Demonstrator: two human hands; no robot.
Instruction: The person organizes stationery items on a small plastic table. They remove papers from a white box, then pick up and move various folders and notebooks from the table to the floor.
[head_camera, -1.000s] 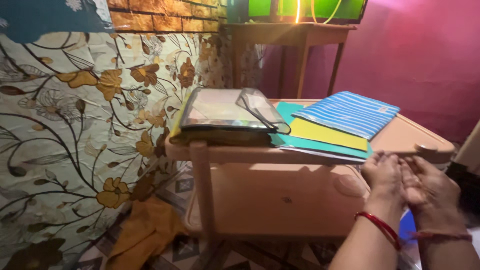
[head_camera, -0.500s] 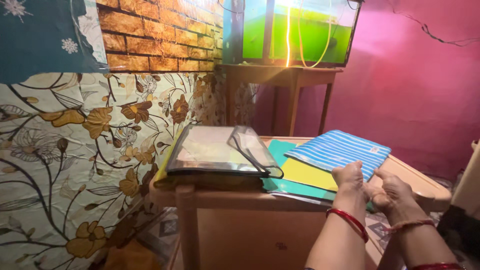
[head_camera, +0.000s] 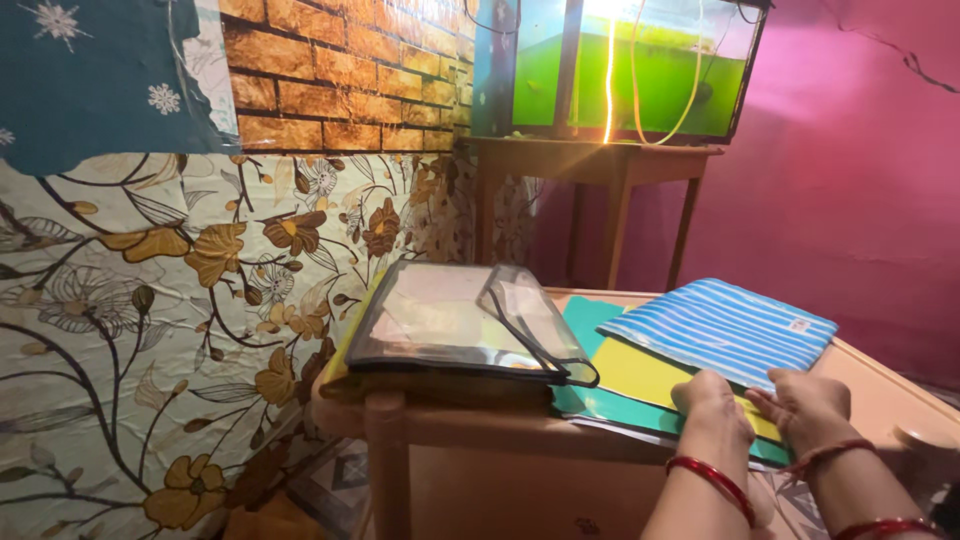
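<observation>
Both hands, left hand (head_camera: 712, 405) and right hand (head_camera: 808, 403), rest curled fingers on the near edge of the yellow folder (head_camera: 650, 375) on the desk (head_camera: 480, 425), the striped folder (head_camera: 720, 328) lying just beyond them, apparently gripping nothing.

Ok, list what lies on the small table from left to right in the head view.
Clear plastic zip folder → teal folder → yellow folder → left hand → blue striped folder → right hand.
</observation>
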